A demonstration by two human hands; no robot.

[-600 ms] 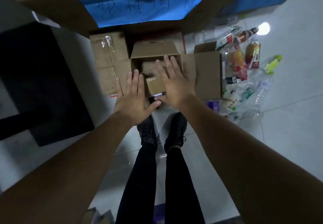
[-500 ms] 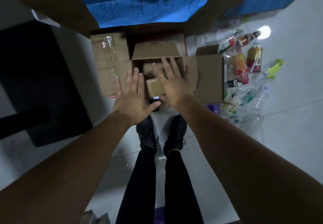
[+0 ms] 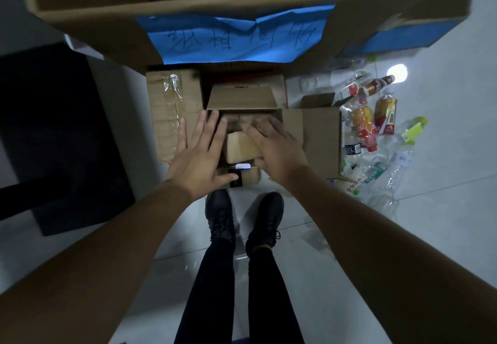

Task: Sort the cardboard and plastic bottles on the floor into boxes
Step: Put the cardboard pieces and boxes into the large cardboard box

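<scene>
In the head view, the right hand [image 3: 277,147] has swung from pointing up the frame to lying slantwise across the small cardboard box [image 3: 240,147] at frame centre, thumb by its lower edge. That looks like the start of a pick-up, though I cannot tell if it has closed. The left hand [image 3: 199,155] hovers beside it, fingers straight and spread, holding nothing. The box is plain brown, sitting among flattened cartons [image 3: 320,134] below the blue-labelled big box [image 3: 107,21]. The plastic bottles [image 3: 363,126] lie at centre right.

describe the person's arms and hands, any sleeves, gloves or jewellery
The left forearm and right forearm are bare as far as the view reaches, no sleeve edge showing. The left hand and right hand wear no gloves, and no watch, bracelet or ring is visible.
</scene>
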